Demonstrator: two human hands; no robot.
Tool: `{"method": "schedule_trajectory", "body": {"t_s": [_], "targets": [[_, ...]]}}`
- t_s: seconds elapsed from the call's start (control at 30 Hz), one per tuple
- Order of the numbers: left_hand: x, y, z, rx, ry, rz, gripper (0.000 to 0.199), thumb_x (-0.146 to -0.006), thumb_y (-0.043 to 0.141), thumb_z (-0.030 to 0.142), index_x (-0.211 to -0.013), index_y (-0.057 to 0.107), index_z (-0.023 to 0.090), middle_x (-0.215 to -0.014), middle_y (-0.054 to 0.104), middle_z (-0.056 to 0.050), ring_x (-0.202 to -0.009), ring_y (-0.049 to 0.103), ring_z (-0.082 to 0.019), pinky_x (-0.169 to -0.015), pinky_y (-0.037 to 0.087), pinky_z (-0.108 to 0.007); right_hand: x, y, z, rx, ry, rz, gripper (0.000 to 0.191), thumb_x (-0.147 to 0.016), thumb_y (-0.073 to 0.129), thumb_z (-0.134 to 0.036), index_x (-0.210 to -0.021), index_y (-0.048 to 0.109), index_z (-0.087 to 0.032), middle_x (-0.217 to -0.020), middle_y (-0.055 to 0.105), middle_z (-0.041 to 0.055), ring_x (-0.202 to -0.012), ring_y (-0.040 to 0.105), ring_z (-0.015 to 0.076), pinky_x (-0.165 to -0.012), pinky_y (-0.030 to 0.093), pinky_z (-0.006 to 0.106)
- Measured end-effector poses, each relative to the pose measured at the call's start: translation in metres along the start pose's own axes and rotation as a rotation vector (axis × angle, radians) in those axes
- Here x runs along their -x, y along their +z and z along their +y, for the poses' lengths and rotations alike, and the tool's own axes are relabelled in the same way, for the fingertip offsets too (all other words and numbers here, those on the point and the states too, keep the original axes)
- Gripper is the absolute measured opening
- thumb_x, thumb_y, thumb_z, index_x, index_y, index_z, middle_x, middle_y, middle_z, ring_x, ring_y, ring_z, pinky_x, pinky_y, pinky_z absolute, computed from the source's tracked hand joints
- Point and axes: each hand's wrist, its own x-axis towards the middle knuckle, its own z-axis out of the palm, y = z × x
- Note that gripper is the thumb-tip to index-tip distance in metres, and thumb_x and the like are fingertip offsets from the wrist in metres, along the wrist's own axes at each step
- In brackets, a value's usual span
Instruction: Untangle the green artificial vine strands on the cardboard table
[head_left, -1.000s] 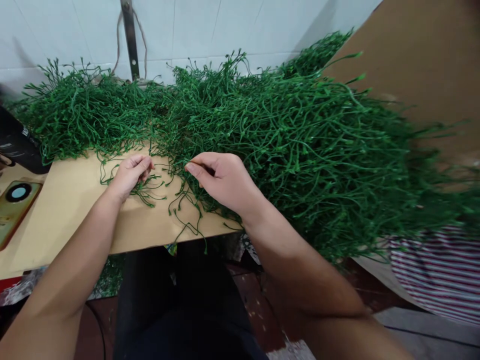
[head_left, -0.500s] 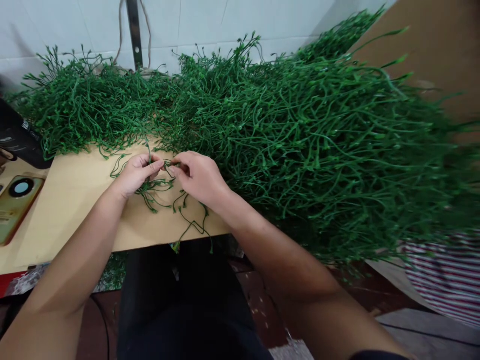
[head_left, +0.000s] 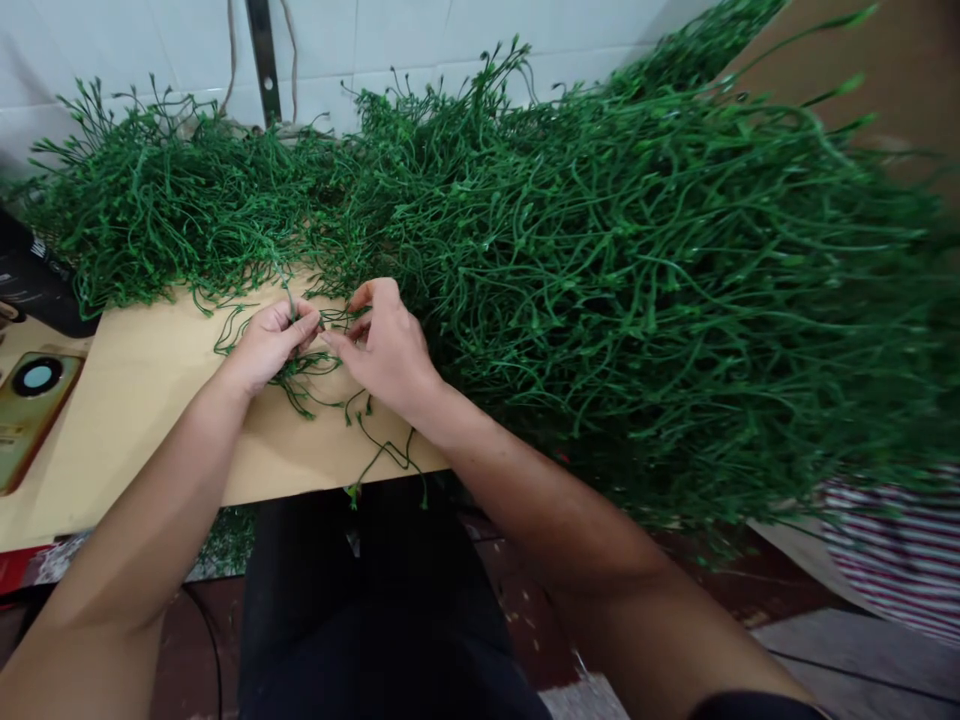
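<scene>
Thin green artificial stems are pinched between the fingertips of my left hand (head_left: 276,343), above the tan board (head_left: 165,400). My right hand (head_left: 386,350) is just to its right, its fingers apart and curved beside the stems; no stem is clearly gripped in it. Under and around both hands lie a few loose green stems (head_left: 390,450), some reaching over the board's front edge. Right behind and to the right of my hands rises a large heap of green stems (head_left: 600,270).
Another green heap (head_left: 165,200) lies at the back left. A phone (head_left: 34,410) and a black container (head_left: 41,275) are at the left edge. A metal strip (head_left: 264,60) stands against the tiled wall. Striped cloth (head_left: 892,560) shows at the lower right.
My right hand's fingers have spread from a closed pinch and its index finger has lifted. My left hand keeps its pinch. The view has shifted slightly.
</scene>
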Motion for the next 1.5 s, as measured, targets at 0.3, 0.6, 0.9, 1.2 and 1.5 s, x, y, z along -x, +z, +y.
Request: {"method": "schedule_trajectory", "body": {"t_s": [0.3, 0.6, 0.9, 1.2, 1.5], "targets": [[-0.0026, -0.0008, -0.007, -0.15, 0.042, 0.023, 0.027, -0.075, 0.067, 0.031, -0.064, 0.048, 0.016, -0.05, 0.042, 0.006, -0.046, 0.035, -0.005, -0.047, 0.029, -0.019, -0.0037, 0.0038, 0.0014, -0.005, -0.051, -0.171, 0.015, -0.085, 0.049, -0.023, -0.072, 0.043, -0.018, -0.07, 0.051, 0.0004, -0.065, 0.045, 0.0117, -0.066, 0.039, 0.028], [-0.0031, -0.0013, -0.007, -0.131, 0.062, 0.032, 0.024, -0.075, 0.064, 0.034, -0.067, 0.05, 0.017, -0.052, 0.044, 0.005, -0.048, 0.037, -0.006, -0.049, 0.031, -0.019, -0.0054, 0.006, 0.0054, -0.081, -0.077, -0.119, 0.011, -0.081, 0.055, -0.02, -0.092, 0.052, -0.015, -0.098, 0.054, 0.0072, -0.08, 0.049, 0.0127, -0.072, 0.041, 0.027], [-0.0064, -0.0025, -0.0046, -0.421, 0.038, 0.175, 0.013, -0.072, 0.06, 0.016, -0.061, 0.053, 0.016, -0.05, 0.045, 0.005, -0.051, 0.038, -0.008, -0.052, 0.03, -0.021, -0.0069, -0.0013, 0.0022, -0.105, -0.153, -0.205, 0.024, -0.086, 0.047, -0.014, -0.061, 0.045, -0.017, -0.066, 0.046, -0.001, -0.066, 0.042, 0.01, -0.067, 0.034, 0.025], [-0.0063, -0.0055, -0.0068, -0.214, -0.017, 0.154, 0.017, -0.077, 0.058, 0.023, -0.065, 0.049, 0.016, -0.054, 0.049, 0.005, -0.048, 0.04, -0.006, -0.05, 0.033, -0.019, -0.0075, 0.0008, 0.0029, -0.086, -0.087, -0.177, 0.019, -0.086, 0.049, -0.013, -0.068, 0.055, -0.016, -0.07, 0.049, 0.0004, -0.07, 0.046, 0.0115, -0.068, 0.038, 0.026], [-0.0044, -0.0037, -0.0025, 0.05, -0.075, 0.065, 0.033, -0.077, 0.064, 0.044, -0.069, 0.044, 0.018, -0.058, 0.051, 0.003, -0.044, 0.04, -0.005, -0.042, 0.027, -0.018, -0.0058, 0.0038, 0.0056, -0.056, -0.082, -0.157, 0.015, -0.084, 0.051, -0.015, -0.072, 0.059, -0.015, -0.073, 0.05, 0.0012, -0.069, 0.045, 0.011, -0.069, 0.039, 0.026]]}}
